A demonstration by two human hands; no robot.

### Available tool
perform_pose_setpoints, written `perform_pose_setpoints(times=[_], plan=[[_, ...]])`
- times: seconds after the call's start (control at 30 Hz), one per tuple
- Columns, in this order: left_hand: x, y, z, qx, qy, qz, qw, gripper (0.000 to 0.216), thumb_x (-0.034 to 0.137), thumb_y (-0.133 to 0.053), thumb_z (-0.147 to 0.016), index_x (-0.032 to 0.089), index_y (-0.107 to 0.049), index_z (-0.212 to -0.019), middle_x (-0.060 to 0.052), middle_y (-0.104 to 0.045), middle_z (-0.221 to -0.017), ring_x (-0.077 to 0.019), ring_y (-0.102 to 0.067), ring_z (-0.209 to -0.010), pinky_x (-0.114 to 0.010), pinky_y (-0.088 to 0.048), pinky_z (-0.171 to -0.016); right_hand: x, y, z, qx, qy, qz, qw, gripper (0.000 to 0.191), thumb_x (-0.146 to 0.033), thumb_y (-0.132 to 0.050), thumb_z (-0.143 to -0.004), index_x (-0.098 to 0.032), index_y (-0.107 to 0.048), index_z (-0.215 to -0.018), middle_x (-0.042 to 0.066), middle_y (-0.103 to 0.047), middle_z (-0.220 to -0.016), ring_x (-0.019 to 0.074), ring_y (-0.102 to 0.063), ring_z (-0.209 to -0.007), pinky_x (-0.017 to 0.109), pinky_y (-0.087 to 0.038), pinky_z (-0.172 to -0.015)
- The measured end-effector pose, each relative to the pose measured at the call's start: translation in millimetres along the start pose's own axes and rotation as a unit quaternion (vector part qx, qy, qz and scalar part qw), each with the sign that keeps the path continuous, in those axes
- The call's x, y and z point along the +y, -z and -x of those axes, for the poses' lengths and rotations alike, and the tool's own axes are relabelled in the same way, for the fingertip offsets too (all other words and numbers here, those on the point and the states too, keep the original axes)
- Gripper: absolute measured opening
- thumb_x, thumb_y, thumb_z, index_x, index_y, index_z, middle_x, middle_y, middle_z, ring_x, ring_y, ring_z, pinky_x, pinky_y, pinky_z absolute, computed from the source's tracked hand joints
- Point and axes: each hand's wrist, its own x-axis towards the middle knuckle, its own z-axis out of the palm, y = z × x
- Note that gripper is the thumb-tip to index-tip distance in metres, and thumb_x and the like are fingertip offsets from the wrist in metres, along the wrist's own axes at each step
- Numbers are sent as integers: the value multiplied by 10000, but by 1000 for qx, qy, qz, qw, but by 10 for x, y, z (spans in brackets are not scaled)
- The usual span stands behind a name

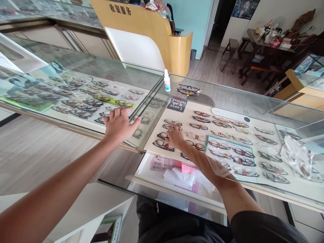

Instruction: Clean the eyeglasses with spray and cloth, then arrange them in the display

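Note:
My left hand point(119, 125) lies flat with fingers spread on the glass top of the left display case point(76, 67), at its near right corner. My right hand point(175, 136) reaches under the glass top of the right display case point(253, 101), fingers stretched out over the beige tray point(184, 116) of eyeglasses. Its fingertips touch a dark-framed pair of glasses point(172, 123) in the tray's left columns. Another dark pair point(163, 145) lies just left of the hand. Neither hand grips anything.
On the right case's glass stand a small white spray bottle point(166, 81), two stacked pairs of glasses point(188, 90) and a crumpled clear wrapper point(296, 156). A yellow reception counter point(152, 30) stands behind. A cluttered dark table point(273, 47) and chairs are far right.

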Motion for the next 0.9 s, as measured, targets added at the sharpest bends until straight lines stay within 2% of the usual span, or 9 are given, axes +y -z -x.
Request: perform_pose_setpoints(times=[0.13,0.3,0.47,0.9], plan=[[-2,-2,1,2,0,-3,1000,695,628,-464,-1067,209,-551,-1614,-224,-511,-1708,-465,-426,-1584,-683,-355,-1270,31,37,8,16,-17,4,1000,261,-350,-704,-1046,-194,-844,-1201,167,-629,-1636,388,-413,-1613,623,-210,-1412],[-16,-14,-12,2,-3,-4,1000,705,635,-462,-1066,204,-552,-1617,-228,-513,-1704,-477,-435,-1576,-698,-360,-1266,265,71,-137,39,-86,7,996,313,-290,-579,-1093,-178,-838,-1227,172,-676,-1574,384,-471,-1538,622,-274,-1368],[-19,1,-15,-7,-1,-6,1000,730,652,-447,-1055,211,-541,-1629,-226,-503,-1710,-482,-427,-1583,-705,-356,-1271,411,41,-287,38,-117,11,992,338,-234,-542,-1085,-204,-876,-1129,159,-720,-1509,374,-501,-1485,619,-285,-1346],[-29,-18,-10,-5,-3,-5,1000,707,659,-436,-1076,222,-538,-1622,-220,-504,-1707,-472,-426,-1587,-696,-353,-1272,302,34,-275,11,-107,13,994,382,-206,-505,-1088,-211,-886,-1112,149,-727,-1499,355,-516,-1456,591,-256,-1355]])
